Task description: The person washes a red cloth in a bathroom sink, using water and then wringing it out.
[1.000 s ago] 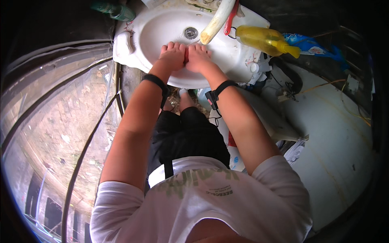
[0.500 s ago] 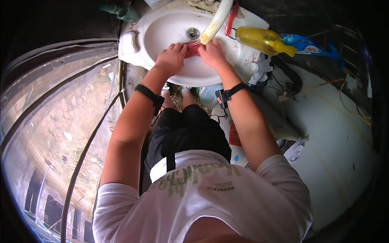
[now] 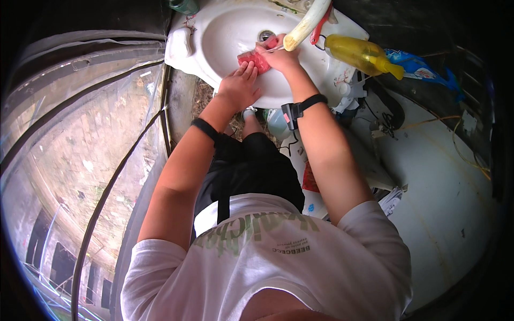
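Note:
A wet red cloth (image 3: 258, 62) lies bunched in the white washbasin (image 3: 225, 40), near the metal drain (image 3: 265, 36). My right hand (image 3: 282, 58) is closed on its upper right part, with some red showing beyond the fingers. My left hand (image 3: 240, 85) rests its outstretched fingers on the cloth's near left edge. Over my right hand hangs the end of a white pipe (image 3: 308, 25), and a thin stream of water runs from it onto the hand and cloth. The right palm is hidden.
A white bar of soap or similar lump (image 3: 182, 43) sits on the basin's left rim. Right of the basin are a red-handled tool (image 3: 321, 24), a yellow bottle (image 3: 357, 53) and a blue packet (image 3: 423, 69). A green bottle (image 3: 184, 5) stands at the far left.
My left hand has slid nearer and flattened out, where before it gripped the cloth. More of the cloth shows between the hands. The whole view has shifted slightly.

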Action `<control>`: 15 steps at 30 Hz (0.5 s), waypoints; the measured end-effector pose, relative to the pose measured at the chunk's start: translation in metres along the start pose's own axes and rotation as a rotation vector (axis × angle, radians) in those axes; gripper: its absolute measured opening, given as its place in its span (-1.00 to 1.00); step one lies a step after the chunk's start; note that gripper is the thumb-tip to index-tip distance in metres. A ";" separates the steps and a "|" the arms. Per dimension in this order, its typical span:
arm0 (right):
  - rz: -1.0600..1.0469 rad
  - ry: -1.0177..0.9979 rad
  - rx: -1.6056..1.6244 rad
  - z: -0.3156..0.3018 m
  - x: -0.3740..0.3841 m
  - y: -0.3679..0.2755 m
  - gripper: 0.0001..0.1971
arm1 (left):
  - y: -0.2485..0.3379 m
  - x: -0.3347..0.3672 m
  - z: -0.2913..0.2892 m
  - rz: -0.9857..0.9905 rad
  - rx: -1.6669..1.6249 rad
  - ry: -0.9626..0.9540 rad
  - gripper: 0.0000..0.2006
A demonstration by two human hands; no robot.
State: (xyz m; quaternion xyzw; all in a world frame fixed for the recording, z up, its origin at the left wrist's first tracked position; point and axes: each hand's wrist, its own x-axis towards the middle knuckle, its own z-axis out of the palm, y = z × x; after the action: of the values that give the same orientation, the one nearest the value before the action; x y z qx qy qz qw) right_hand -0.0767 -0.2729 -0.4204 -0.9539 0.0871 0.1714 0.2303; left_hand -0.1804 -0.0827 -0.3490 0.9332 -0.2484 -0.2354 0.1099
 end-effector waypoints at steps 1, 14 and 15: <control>-0.022 -0.050 -0.058 -0.013 -0.015 -0.033 -0.45 | -0.004 -0.004 0.006 -0.004 0.014 0.042 -0.23; -0.051 -0.207 -0.118 -0.026 -0.007 -0.053 -0.62 | -0.004 0.005 0.019 0.036 0.009 0.223 -0.34; -0.047 -0.251 -0.065 -0.024 -0.019 -0.069 -0.62 | -0.006 0.007 0.017 0.034 0.006 0.221 -0.34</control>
State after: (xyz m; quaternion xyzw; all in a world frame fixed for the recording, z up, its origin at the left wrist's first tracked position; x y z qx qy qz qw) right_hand -0.0702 -0.2221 -0.3650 -0.9337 0.0294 0.2867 0.2126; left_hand -0.1815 -0.0828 -0.3685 0.9494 -0.2513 -0.1285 0.1379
